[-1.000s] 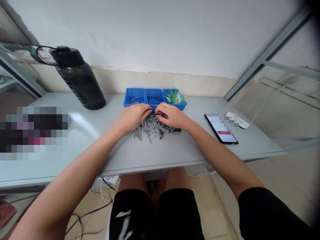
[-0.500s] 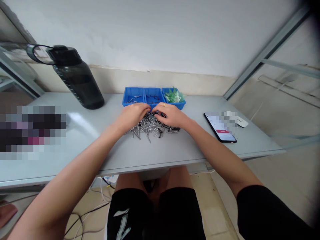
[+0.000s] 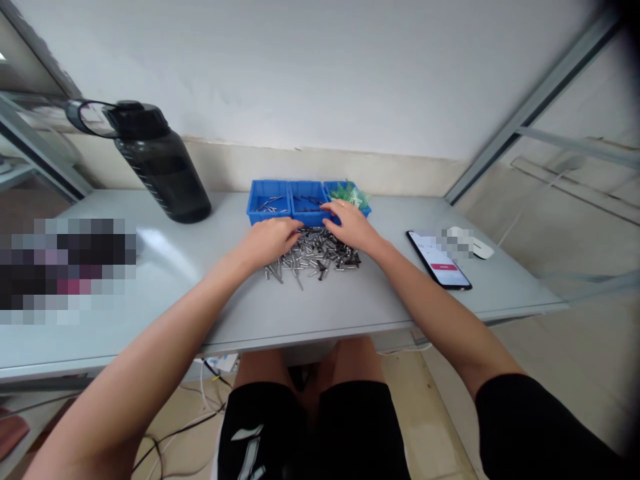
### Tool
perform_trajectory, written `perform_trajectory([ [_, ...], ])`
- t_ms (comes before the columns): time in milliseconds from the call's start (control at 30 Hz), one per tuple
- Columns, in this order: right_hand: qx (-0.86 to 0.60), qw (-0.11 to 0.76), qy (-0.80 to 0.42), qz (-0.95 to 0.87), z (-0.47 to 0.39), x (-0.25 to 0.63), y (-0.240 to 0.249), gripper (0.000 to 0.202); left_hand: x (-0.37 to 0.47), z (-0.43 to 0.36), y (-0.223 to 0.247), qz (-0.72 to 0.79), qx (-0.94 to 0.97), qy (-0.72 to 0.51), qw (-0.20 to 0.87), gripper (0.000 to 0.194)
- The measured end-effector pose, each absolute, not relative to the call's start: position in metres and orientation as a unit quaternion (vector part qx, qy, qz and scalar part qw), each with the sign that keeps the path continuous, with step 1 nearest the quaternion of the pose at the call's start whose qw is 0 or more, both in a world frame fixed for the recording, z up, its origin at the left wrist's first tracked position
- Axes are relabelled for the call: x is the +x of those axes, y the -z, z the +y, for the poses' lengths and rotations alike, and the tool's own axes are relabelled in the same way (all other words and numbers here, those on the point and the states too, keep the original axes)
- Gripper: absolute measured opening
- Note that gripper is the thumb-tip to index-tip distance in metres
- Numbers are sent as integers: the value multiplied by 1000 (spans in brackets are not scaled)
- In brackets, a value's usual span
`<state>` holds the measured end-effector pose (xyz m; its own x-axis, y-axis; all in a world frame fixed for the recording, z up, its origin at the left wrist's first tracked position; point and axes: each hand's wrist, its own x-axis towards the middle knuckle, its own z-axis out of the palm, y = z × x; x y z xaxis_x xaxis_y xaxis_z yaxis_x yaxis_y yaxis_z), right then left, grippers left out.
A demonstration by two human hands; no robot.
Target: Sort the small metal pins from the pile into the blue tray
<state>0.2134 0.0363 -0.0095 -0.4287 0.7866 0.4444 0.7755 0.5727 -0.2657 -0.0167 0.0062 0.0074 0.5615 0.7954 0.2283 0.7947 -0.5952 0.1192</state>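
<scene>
A pile of small metal pieces (image 3: pixel 313 253) lies on the table, silver pin-like ones mixed with black screw-like ones. At its left back edge, my left hand (image 3: pixel 273 239) bends over the pieces with fingers curled together; whatever is between the fingertips is too small to make out. My right hand (image 3: pixel 354 225) hovers by the front right corner of the middle blue bin (image 3: pixel 309 219), thumb and fingers apart, nothing visible between them. Dark screw-like pieces lie in that bin. Silver pieces lie in the left blue bin (image 3: pixel 269 217), while the right blue bin (image 3: pixel 367 212) holds green-and-white plastic-looking pieces.
A large dark water bottle (image 3: pixel 167 167) stands at the back left. To the right lie a phone (image 3: pixel 440 260) with a lit screen and a white mouse (image 3: pixel 483 249). A blurred-out patch covers the left side of the table. Cables (image 3: pixel 200 420) trail on the floor.
My hands have moved apart: the right one shifted right and up towards the middle bin, its fingers spreading from the thumb. The left hand moved slightly, still at the pile. The view tilted a little.
</scene>
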Motion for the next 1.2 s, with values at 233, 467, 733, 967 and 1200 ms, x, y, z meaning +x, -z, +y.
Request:
perform_trajectory([
  [233, -481, 227, 37, -846, 34, 210, 16, 45, -17, 4, -8, 454, 882, -124, 4, 34],
  [467, -478, 213, 31, -851, 33, 211, 15, 47, -16, 3, -8, 456, 883, -106, 10, 35],
  [733, -476, 249, -5, -844, 28, 209, 8, 50, -19, 6, -7, 455, 883, -113, 9, 34],
  [967, -429, 248, -28, -868, 27, 208, -1, 28, -19, 9, -4, 464, 880, -102, 12, 35],
  [1200, -387, 156, -47, -908, 27, 205, 5, 23, -21, 10, -5, 463, 880, -104, 7, 34],
])
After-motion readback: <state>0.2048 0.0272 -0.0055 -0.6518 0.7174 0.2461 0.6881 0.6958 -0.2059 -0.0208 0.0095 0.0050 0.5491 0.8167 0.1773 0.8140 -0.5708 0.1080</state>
